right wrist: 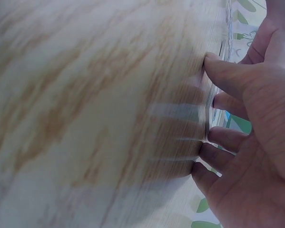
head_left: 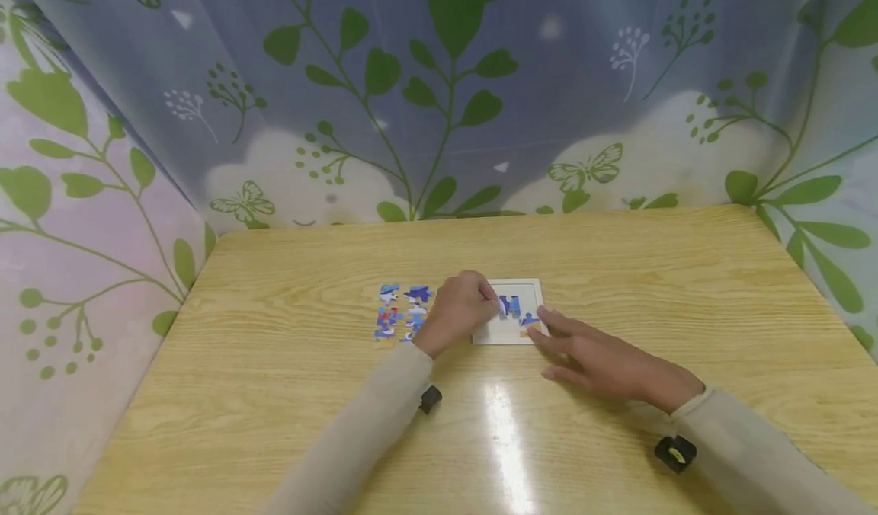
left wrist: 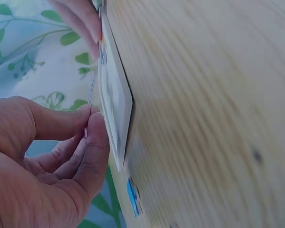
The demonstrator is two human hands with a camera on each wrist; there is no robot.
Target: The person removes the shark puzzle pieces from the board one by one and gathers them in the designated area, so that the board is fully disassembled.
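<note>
A white puzzle tray (head_left: 516,283) lies on the table with a few blue jigsaw pieces inside, one of them a blue and orange piece (head_left: 529,323) at its lower right corner. My left hand (head_left: 458,311) is over the tray's left part. Thumb and forefinger pinch a thin jigsaw piece (left wrist: 92,86), seen edge-on in the left wrist view, just above the tray. My right hand (head_left: 607,359) is spread at the tray's right edge; some fingertips touch the tray's border and others rest on the table. The held piece's picture is mostly hidden.
Several loose jigsaw pieces (head_left: 386,317) lie in two columns left of the tray, partly covered by my left hand. The wooden table (head_left: 288,408) ends at a leaf-patterned curtain (head_left: 439,119) behind and at the sides.
</note>
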